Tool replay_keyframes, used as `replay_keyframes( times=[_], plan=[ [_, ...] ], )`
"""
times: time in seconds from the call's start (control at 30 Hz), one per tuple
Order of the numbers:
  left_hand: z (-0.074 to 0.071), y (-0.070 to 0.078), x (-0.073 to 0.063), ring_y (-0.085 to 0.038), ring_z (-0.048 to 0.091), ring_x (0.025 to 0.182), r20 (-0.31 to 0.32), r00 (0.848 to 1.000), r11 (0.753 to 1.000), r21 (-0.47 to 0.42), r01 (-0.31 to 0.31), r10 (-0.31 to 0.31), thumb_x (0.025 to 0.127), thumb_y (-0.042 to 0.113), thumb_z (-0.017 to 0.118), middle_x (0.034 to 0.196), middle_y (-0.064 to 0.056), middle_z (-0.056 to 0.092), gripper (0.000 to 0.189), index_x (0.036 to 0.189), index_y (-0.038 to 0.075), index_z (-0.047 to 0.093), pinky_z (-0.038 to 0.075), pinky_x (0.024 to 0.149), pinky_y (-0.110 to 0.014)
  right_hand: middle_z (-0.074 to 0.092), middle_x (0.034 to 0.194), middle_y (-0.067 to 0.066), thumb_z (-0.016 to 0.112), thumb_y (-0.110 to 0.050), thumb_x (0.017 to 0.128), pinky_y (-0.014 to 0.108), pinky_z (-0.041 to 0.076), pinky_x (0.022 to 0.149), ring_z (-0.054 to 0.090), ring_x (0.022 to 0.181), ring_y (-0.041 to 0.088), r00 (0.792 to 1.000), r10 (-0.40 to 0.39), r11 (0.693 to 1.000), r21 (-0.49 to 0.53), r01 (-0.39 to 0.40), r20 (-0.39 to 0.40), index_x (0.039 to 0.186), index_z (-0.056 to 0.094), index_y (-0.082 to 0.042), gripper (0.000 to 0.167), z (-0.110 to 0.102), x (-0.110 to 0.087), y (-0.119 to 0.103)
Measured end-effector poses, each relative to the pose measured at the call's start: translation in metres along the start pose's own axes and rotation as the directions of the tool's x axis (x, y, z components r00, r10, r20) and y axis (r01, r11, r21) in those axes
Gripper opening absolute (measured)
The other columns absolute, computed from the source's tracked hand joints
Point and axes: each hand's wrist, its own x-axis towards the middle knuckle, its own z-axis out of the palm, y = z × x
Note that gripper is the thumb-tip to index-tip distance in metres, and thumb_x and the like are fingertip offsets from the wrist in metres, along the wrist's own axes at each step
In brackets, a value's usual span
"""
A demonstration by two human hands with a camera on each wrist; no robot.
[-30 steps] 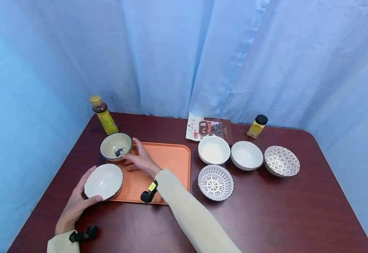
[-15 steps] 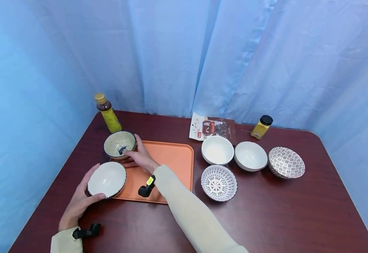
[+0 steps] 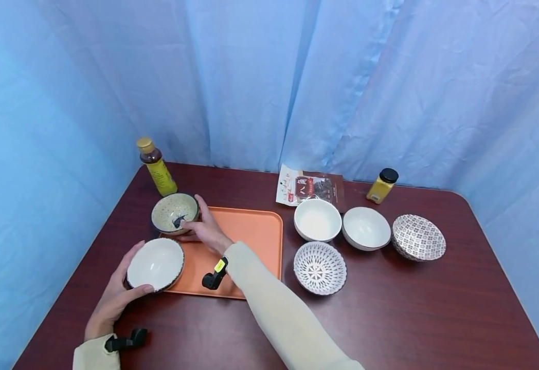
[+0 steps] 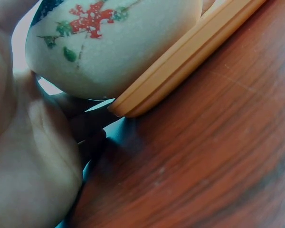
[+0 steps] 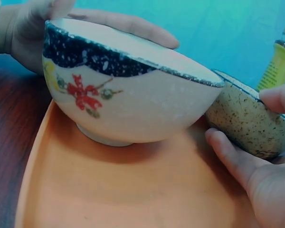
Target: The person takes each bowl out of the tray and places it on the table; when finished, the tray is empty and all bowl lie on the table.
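In the head view my left hand (image 3: 112, 298) grips a white bowl (image 3: 156, 263) by its left side, thumb at the near rim and fingers around the far side. This bowl has a dark blue speckled band and a red flower (image 5: 81, 92) outside; it sits tilted at the left end of an orange tray (image 3: 246, 234). Behind it, my right hand (image 3: 208, 230) holds a beige speckled bowl (image 3: 169, 208) from the right, thumb over the rim and fingers beneath. A dark blue mark (image 3: 178, 221) shows inside that bowl, which overlaps the tray's back left corner.
A yellow-labelled bottle (image 3: 160, 174) stands behind the speckled bowl. Right of the tray are two white bowls (image 3: 318, 218) and two patterned bowls (image 3: 320, 268). A spice packet (image 3: 311, 187) and a black-lidded jar (image 3: 382, 186) are near the curtain (image 3: 251, 82).
The head view has shifted slightly. My right hand's lower fingers have come in closer under the speckled bowl; my left hand keeps its hold on the white bowl.
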Motion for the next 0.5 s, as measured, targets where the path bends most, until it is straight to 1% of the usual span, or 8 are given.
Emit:
replay_keyframes(
  times=[0.1, 0.2, 0.37, 0.5],
  plan=[
    [0.0004, -0.0002, -0.0010, 0.009, 0.035, 0.124, -0.001, 1.000, 1.000, -0.008, -0.007, 0.007, 0.082, 0.003, 0.075, 0.144, 0.030, 0.033, 0.097, 0.161, 0.028, 0.022, 0.031, 0.090, -0.006, 0.020, 0.164, 0.012, 0.058, 0.003, 0.096, 0.042, 0.060, 0.083, 0.071, 0.096, 0.035, 1.000, -0.012, 1.000, -0.001, 0.012, 0.003, 0.162, 0.013, -0.032, 0.087, -0.0009, -0.0024, -0.0009],
    [0.0006, 0.0008, -0.0008, 0.009, 0.035, 0.124, -0.003, 1.000, 1.000, -0.019, -0.011, 0.011, 0.081, 0.002, 0.075, 0.144, 0.029, 0.034, 0.098, 0.160, 0.027, 0.023, 0.031, 0.090, -0.006, 0.021, 0.163, 0.012, 0.057, 0.005, 0.095, 0.045, 0.060, 0.083, 0.071, 0.097, 0.037, 1.000, -0.021, 1.000, 0.011, 0.021, 0.000, 0.162, 0.015, -0.032, 0.087, -0.0019, -0.0038, -0.0016],
    [0.0007, 0.0014, -0.0002, 0.009, 0.035, 0.124, -0.001, 1.000, 1.000, -0.015, -0.020, 0.020, 0.081, 0.002, 0.076, 0.143, 0.030, 0.033, 0.099, 0.160, 0.027, 0.023, 0.031, 0.090, -0.007, 0.030, 0.155, 0.015, 0.058, 0.007, 0.093, 0.045, 0.060, 0.081, 0.070, 0.089, 0.032, 1.000, -0.025, 0.999, 0.030, 0.026, -0.018, 0.161, 0.020, -0.033, 0.087, -0.0051, -0.0051, -0.0030],
    [0.0001, 0.0011, -0.0015, 0.009, 0.035, 0.123, 0.001, 0.999, 0.999, -0.004, -0.036, 0.036, 0.080, 0.000, 0.075, 0.143, 0.030, 0.033, 0.099, 0.161, 0.027, 0.022, 0.031, 0.089, -0.007, 0.036, 0.148, 0.016, 0.058, 0.008, 0.092, 0.044, 0.060, 0.080, 0.069, 0.088, 0.028, 0.999, -0.034, 0.998, 0.043, 0.035, -0.026, 0.160, 0.023, -0.033, 0.087, -0.0087, -0.0085, -0.0079]
  ],
)
